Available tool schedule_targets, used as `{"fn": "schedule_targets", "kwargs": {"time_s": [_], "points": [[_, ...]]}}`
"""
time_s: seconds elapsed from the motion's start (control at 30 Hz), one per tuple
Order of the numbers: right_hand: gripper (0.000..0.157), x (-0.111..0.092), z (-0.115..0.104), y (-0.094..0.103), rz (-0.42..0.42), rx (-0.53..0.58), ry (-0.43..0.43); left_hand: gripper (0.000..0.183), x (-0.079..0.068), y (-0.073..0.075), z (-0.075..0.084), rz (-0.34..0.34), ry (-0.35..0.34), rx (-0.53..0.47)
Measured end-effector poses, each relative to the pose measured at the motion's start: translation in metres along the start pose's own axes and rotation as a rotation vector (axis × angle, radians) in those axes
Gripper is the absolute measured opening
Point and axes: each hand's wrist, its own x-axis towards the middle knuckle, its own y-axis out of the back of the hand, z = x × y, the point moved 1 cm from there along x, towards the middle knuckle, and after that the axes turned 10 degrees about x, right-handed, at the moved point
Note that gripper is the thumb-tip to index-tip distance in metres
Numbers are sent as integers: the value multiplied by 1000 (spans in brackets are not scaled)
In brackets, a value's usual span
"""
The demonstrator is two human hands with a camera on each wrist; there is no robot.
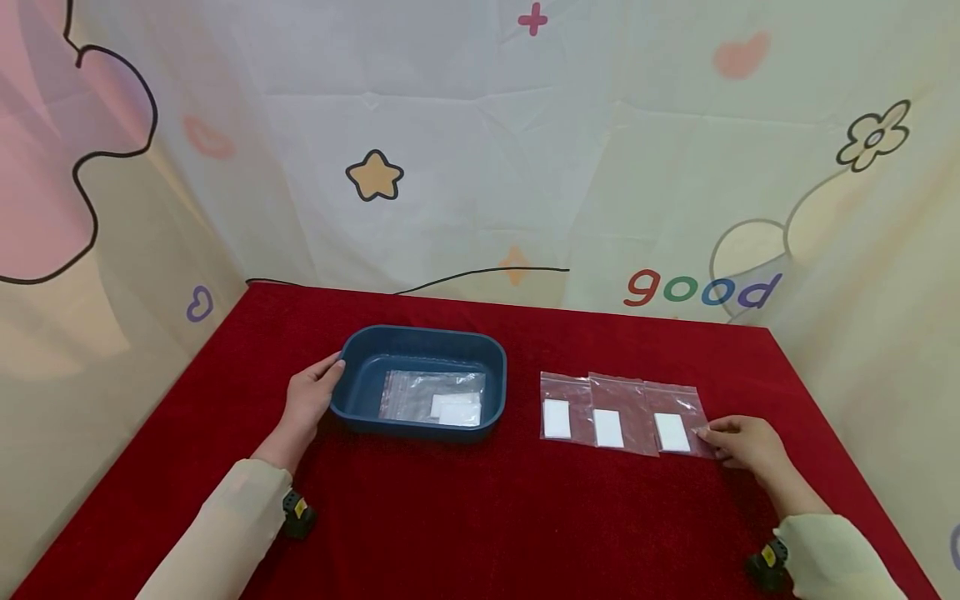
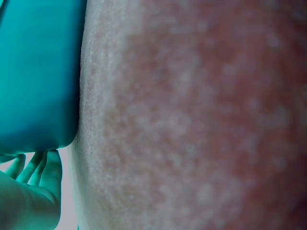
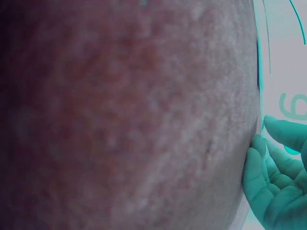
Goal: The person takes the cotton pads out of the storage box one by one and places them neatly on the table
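Note:
A dark blue plastic basin (image 1: 420, 429) stands on the red cloth, with clear zip bags (image 1: 408, 396) holding white cards lying inside it. My left hand (image 1: 310, 393) holds the basin's left end, thumb at the rim and fingers against the outer wall. In the left wrist view those fingers (image 2: 50, 175) meet the basin's side (image 2: 38, 76). To the right, three clear zip bags lie in an overlapping row, each with a white card: a left one (image 1: 579, 425), a middle one (image 1: 633, 421) and a right one (image 1: 686, 400). My right hand (image 1: 750, 446) pinches the right bag's right edge between thumb and fingers.
Red cloth (image 1: 525, 525) covers the table. Behind it and along both sides hangs a pale printed curtain (image 1: 480, 167) with a star, hearts and the word "good". Each wrist carries a small black camera, one at the left sleeve (image 1: 217, 529).

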Motion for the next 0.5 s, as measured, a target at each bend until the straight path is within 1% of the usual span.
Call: {"fn": "schedule_targets", "kwargs": {"time_s": [0.27, 0.5], "points": [[48, -1, -3, 0, -7, -44, 6, 51, -2, -1, 1, -5, -3, -8], [43, -1, -5, 1, -6, -75, 29, 51, -2, -1, 1, 7, 7, -4]]}}
